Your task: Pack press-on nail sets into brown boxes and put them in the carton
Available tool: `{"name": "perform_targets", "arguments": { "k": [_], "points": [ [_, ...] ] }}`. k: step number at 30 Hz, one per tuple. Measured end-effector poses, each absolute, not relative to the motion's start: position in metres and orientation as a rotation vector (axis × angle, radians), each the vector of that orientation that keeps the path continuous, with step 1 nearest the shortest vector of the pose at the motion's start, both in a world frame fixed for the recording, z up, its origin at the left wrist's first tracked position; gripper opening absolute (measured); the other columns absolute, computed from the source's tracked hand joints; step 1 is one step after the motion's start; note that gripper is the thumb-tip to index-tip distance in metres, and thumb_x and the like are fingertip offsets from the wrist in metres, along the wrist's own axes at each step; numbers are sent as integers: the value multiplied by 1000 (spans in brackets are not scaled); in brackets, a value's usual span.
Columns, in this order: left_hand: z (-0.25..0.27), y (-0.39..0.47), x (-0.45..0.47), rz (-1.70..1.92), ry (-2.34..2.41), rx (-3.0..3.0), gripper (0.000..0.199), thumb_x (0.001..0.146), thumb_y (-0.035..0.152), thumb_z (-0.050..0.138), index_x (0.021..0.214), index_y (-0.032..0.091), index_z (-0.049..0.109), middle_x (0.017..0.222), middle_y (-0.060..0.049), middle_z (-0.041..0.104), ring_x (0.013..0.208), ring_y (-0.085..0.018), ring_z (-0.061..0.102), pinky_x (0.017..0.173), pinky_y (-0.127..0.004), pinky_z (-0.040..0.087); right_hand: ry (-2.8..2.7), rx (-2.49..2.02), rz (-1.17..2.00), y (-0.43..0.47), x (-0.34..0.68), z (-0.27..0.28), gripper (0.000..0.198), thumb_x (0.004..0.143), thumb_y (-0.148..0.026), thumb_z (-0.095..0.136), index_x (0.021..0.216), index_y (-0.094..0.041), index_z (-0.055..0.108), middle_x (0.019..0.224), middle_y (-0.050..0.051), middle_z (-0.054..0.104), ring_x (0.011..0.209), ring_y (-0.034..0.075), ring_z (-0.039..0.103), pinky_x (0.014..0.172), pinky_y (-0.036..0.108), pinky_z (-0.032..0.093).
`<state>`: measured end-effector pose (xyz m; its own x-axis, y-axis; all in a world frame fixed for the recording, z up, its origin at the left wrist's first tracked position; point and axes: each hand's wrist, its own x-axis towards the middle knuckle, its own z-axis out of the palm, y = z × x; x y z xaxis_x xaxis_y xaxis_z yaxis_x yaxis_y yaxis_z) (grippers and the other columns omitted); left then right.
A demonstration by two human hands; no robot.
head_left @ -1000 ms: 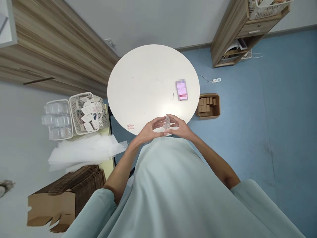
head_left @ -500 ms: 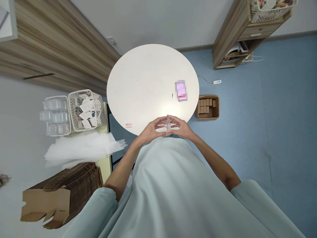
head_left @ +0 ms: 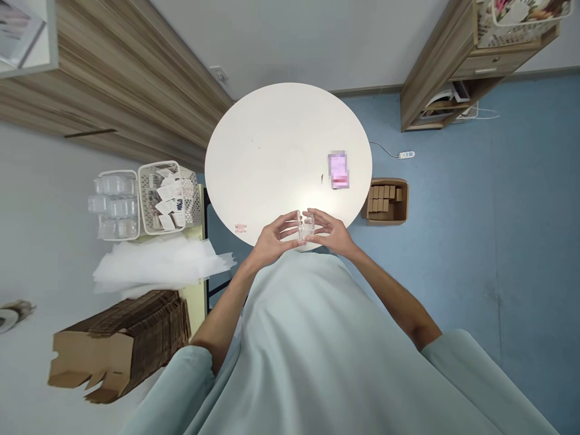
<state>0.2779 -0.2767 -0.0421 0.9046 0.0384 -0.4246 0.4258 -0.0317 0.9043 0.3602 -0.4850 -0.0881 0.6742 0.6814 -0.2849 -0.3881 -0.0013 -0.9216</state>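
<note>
Since half a second ago, the two halves of the clear container (head_left: 309, 227) have come apart along their far ends, where they looked pressed together edge-on; the room has also slid a little rightward in my view, so I read that part as the head camera turning.

From my remote seat, the round white tabletop (head_left: 267, 157) is the largest thing near the work; on the floor, just beyond its right edge, I see a brown carton (head_left: 405, 208) with small brown boxes (head_left: 380, 197) inside.

My left grip (head_left: 272, 238) and right grip (head_left: 334, 235) meet over the near edge, right of its middle; each pinches the container between thumb and fingertips, fingers arched and spread.

A pink-purple item (head_left: 339, 169), blurred out, lies towards the right edge; the container sits nearer me and to its left, directly between both grips, so neither hand is closer; its left half stands nearly edge-on, long axis running from thumbs to far fingertips, while its right half leans away; I cannot tell whether they join at the thumbs.

Smallest are a red-printed piece (head_left: 240, 228) by the near-left edge and a dark speck (head_left: 322, 179) beside the pink-purple item.
</note>
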Motion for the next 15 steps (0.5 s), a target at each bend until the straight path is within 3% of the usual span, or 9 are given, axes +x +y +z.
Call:
{"name": "perform_targets", "arguments": {
  "k": [5, 11, 15],
  "points": [
    [-47, -271, 288, -162, 443, 1461, 83, 73, 51, 99, 146, 26, 67, 160, -14, 61, 149, -39, 57, 124, -56, 51, -190, -1318, 710, -477, 367, -89, 90, 73, -62, 95, 153, -35, 61, 158, 8, 64, 145, 35, 62, 111, 49, 60],
    [-47, -286, 289, -78, 734, 1374, 59, 83, 65, 87, 116, 17, 78, 139, -16, 75, 123, -35, 76, 116, -55, 58, -86, -1359, 521, -459, 364, -89, 90, 76, -61, 94, 154, -36, 57, 162, 8, 60, 149, 34, 59, 114, 49, 58],
    [-44, -287, 286, -113, 826, 1245, 54, 87, 58, 87, 116, 13, 79, 130, -17, 79, 120, -34, 78, 117, -53, 57, -97, -1436, 437, -442, 357, -87, 84, 82, -61, 89, 155, -36, 54, 163, 9, 58, 150, 32, 57, 115, 50, 57]
  ]
}}
